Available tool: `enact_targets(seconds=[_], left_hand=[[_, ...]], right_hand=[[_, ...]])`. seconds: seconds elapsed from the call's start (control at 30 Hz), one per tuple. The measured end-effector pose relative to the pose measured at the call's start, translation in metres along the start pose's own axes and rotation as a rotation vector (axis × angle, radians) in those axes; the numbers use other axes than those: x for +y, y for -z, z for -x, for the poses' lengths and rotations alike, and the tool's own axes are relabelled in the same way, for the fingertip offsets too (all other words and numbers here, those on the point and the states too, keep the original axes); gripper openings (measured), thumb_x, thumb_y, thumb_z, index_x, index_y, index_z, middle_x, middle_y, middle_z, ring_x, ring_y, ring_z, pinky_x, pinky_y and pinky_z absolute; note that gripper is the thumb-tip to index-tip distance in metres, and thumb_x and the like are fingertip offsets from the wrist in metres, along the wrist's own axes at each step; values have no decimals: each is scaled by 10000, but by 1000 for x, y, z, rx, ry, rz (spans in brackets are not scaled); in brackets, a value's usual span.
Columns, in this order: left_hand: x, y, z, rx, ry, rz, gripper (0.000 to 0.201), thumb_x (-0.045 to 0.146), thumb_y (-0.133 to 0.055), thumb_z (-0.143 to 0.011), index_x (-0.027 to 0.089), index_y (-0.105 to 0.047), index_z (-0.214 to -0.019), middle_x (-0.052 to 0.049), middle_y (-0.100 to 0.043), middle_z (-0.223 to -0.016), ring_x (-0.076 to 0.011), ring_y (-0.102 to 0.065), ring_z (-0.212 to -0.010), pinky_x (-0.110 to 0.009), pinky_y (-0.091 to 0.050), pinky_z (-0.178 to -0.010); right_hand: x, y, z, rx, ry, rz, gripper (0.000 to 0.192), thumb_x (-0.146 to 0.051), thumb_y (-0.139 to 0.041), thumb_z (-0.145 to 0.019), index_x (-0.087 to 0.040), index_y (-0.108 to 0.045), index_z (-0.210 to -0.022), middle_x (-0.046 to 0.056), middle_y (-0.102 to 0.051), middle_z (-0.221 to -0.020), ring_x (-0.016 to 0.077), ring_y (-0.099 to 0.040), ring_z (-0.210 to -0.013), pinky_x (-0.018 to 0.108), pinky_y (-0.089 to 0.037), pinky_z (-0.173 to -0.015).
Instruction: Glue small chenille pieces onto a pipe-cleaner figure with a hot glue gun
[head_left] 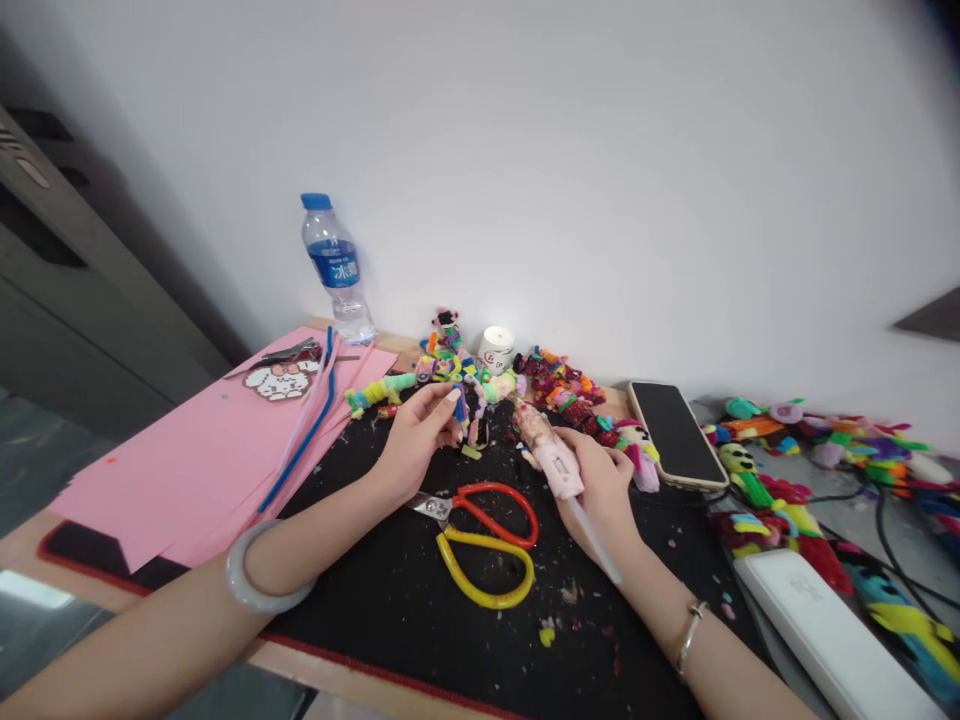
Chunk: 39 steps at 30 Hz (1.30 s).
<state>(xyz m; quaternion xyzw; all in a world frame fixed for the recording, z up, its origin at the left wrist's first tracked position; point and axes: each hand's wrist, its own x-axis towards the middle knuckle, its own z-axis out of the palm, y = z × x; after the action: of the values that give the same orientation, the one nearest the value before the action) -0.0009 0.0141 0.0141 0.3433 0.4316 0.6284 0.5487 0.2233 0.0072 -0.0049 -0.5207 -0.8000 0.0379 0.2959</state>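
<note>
My left hand point(420, 435) is closed in a pinch round a short bundle of blue and purple pipe cleaner pieces point(460, 410). My right hand point(600, 480) wraps round a pale pink hot glue gun point(556, 462), with a translucent glue stick point(596, 540) out of its rear end. The gun's stained nozzle points up and left, a little apart from the pieces in my left hand. Below and between the hands, scissors point(480, 545) with one red and one yellow handle loop lie on the black mat point(375, 610); part of their blades is hidden by my left wrist.
Colourful fuzzy figures point(566, 385) and a white round tub point(496, 350) line the wall. At left are pink sheets point(187, 450), long pipe cleaners point(304, 440) and a water bottle point(335, 265). At right lie a phone point(679, 435), a white oblong device point(825, 635), cables and more figures point(802, 520).
</note>
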Motion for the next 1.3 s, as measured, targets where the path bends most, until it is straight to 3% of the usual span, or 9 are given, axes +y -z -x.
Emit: enact_targets(seconds=[0.1, 0.3, 0.53, 0.8, 1.07, 1.3], left_hand=[[0, 2, -2, 51, -48, -40, 294, 389, -690, -732, 175, -603, -915, 48, -535, -666, -55, -504, -522, -165, -427, -484], [-2, 4, -6, 94, -117, -109, 280, 382, -681, -739, 177, -615, -917, 40, -552, -686, -71, -498, -574, -169, -425, -508], [-3, 4, -3, 47, -67, -111, 287, 392, -681, -737, 183, -626, -926, 32, -566, -700, -73, -501, -583, -171, -431, -526], [-2, 2, -2, 19, -33, -130, 303, 397, -685, -729, 171, -620, -921, 13, -585, -731, -87, -512, -608, -182, -437, -524], [-1, 3, -3, 56, -74, -230, 316, 416, -680, -723, 174, -629, -919, -13, -631, -843, -140, -563, -761, -238, -485, -646], [-1, 2, -4, 69, -73, -242, 257, 365, -694, -720, 172, -664, -886, -19, -647, -847, -144, -578, -806, -258, -456, -779]], right_hand=[[-1, 0, 0, -47, -9, 106, 481, -154, -500, -745, -167, -458, -1225, 104, -624, -1105, 277, -564, -983, 484, -287, -888], [2, -3, 0, -61, -121, 220, 472, -109, -462, -753, -180, -473, -1220, 97, -606, -1131, 297, -503, -1040, 464, -282, -881], [8, -6, 0, -2, -116, 49, 294, -253, -429, -874, -196, -510, -1151, 91, -643, -1081, 261, -563, -970, 430, -288, -881], [9, -6, -2, 42, -104, -19, 253, -258, -417, -888, -188, -522, -1108, 90, -653, -1072, 252, -577, -969, 390, -317, -844], [1, -2, 0, -52, -104, 194, 389, -222, -441, -853, -173, -439, -1239, 111, -607, -1081, 282, -521, -985, 439, -290, -847], [-1, -4, 0, -6, -129, 277, 424, -130, -444, -784, -168, -474, -1205, 125, -583, -1100, 306, -473, -1006, 452, -313, -829]])
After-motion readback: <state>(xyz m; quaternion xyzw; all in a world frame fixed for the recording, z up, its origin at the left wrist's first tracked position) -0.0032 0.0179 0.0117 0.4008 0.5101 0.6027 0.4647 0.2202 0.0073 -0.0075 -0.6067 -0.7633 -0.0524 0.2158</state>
